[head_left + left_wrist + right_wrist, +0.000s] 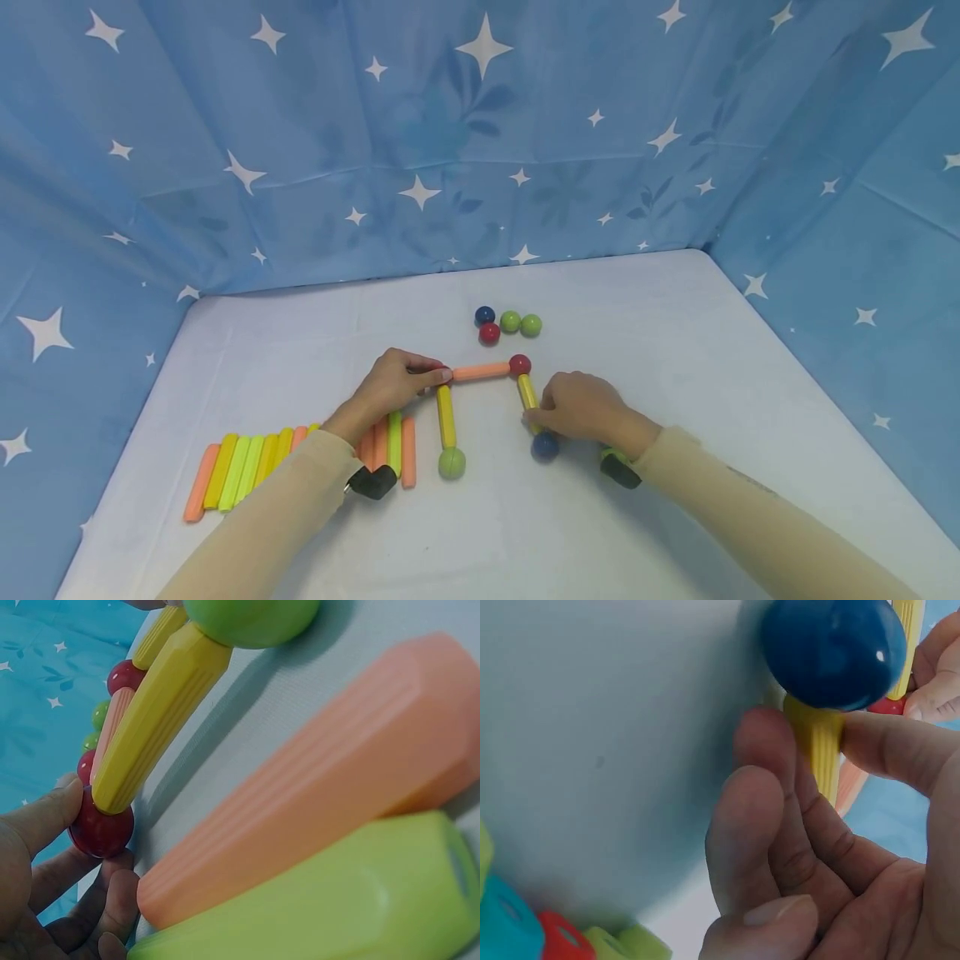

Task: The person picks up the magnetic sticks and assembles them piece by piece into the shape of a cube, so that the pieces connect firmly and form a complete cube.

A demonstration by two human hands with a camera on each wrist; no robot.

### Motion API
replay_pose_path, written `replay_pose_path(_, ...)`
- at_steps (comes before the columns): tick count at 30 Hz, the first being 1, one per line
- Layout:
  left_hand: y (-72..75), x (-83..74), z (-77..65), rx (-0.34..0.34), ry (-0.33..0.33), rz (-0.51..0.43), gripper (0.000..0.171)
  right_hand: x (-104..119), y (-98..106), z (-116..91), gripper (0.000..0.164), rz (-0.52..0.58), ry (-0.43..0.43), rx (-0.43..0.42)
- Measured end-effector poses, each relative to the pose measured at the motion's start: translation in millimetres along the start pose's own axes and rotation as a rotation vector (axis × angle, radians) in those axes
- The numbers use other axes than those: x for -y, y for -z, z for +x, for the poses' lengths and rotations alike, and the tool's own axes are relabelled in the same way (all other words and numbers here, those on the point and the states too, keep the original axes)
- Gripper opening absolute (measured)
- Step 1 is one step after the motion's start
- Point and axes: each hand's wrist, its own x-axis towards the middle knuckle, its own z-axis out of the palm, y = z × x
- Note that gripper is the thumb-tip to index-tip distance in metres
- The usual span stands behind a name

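Note:
On the table, rods and balls join into a three-sided frame. My left hand (393,387) pinches the red ball (101,826) at its left corner. From that ball a yellow rod (446,417) runs towards me to a green ball (452,463). An orange rod (480,372) spans across to another red ball (520,365). From there a second yellow rod (527,392) leads to a blue ball (545,447). My right hand (585,407) pinches this second rod between thumb and finger close to the blue ball, as the right wrist view shows.
A row of orange, yellow and lime rods (198,483) lies at the left, partly under my left forearm. Behind the frame sit a dark blue ball (485,316), a red ball (490,333) and two green balls (531,325). Teal, red and green pieces (559,937) edge the right wrist view.

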Motion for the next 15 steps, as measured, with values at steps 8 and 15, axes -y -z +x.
replay_pose_path(8, -0.2, 0.1, 2.0, -0.003, 0.009, -0.005, 0.034, 7.4, 4.2, -1.5, 0.037, -0.029, 0.009, -0.027)
replay_pose_path(15, 1.2, 0.3, 4.0, -0.012, -0.005, -0.02, 0.037, 37.5, 1.0, -18.2, 0.034, -0.247, 0.339, -0.193)
